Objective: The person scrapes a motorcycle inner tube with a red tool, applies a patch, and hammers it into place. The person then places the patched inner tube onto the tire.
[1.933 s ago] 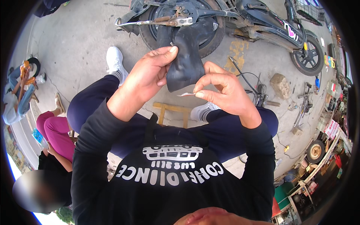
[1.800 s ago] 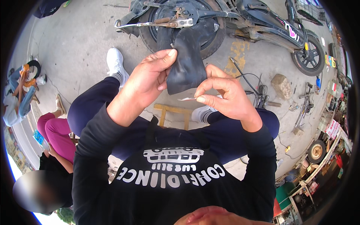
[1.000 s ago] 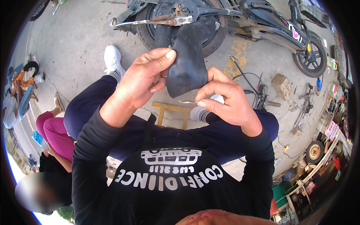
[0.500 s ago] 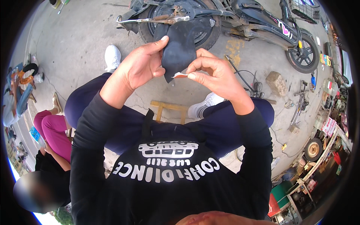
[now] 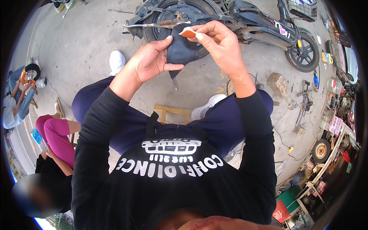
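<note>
My left hand (image 5: 145, 61) holds a black rubber inner tube (image 5: 183, 51) at its left edge, the thumb on top and a finger stretched under its lower edge. In my right hand (image 5: 222, 48), a small orange patch with a white edge (image 5: 188, 33) is pinched between thumb and fingers, over the upper part of the tube. The tube's rubber is stretched out in front of a scooter's rear wheel (image 5: 152, 27), and a dark pointed end hangs below my left fingers.
The black scooter (image 5: 260, 25) spans the far side. To the right on the concrete are a stone block (image 5: 278, 85), metal tools (image 5: 303, 107) and a small wheel (image 5: 320, 150). A person in pink trousers (image 5: 57, 132) sits at the left. A low wooden stool (image 5: 174, 110) stands between my feet.
My right hand has moved up and away with the orange patch, from the tube's lower right edge to over its upper part. My left hand keeps hold of the tube.
</note>
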Demonstrator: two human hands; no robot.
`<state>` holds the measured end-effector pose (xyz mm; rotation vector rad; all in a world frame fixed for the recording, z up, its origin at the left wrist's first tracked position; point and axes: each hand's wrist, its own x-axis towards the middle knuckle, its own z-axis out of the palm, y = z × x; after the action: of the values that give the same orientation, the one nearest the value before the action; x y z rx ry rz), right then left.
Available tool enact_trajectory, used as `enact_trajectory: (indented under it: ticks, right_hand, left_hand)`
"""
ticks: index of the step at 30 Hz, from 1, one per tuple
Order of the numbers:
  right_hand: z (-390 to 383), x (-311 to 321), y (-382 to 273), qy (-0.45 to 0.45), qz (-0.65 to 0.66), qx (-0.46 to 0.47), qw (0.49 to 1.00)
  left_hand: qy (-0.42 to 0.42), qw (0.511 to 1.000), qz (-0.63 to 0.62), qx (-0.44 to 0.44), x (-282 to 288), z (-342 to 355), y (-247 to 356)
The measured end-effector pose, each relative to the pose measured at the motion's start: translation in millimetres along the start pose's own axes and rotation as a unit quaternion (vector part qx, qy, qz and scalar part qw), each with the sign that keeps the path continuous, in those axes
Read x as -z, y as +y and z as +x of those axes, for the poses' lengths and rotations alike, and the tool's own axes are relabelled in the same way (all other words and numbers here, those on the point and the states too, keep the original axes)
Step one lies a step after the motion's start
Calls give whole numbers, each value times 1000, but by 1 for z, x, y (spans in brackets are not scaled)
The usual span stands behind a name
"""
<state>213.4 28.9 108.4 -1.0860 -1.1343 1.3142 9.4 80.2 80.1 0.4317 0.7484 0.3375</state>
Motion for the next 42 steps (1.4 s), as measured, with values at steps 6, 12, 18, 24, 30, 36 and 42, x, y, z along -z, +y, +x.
enact_trajectory:
  ticks: [6, 12, 18, 24, 30, 36, 42]
  right_hand:
    - [1, -7, 10, -12, -22, 8, 1000]
    - [0, -9, 5, -11, -62, 0, 998]
    - [0, -9, 6, -2, -65, 16, 998]
    - [-1, -9, 9, -9, -64, 31, 997]
    - [-3, -10, 7, -7, -102, 28, 994]
    - [-4, -10, 7, -9, -106, 36, 994]
    - [-3, -11, 9, -2, -112, 40, 993]
  left_hand:
    - [-13, 1000, -8, -2, 7, 2, 4]
    - [-27, 999, -29, -7, 14, 6, 3]
    - [-38, 998, -41, -7, 11, 9, 5]
    - [-55, 997, -55, 3, 16, 12, 4]
    - [-55, 997, -57, 1, 18, 12, 3]
    - [-51, 998, -48, -1, 18, 13, 2]
    - [-50, 997, -50, -1, 16, 12, 2]
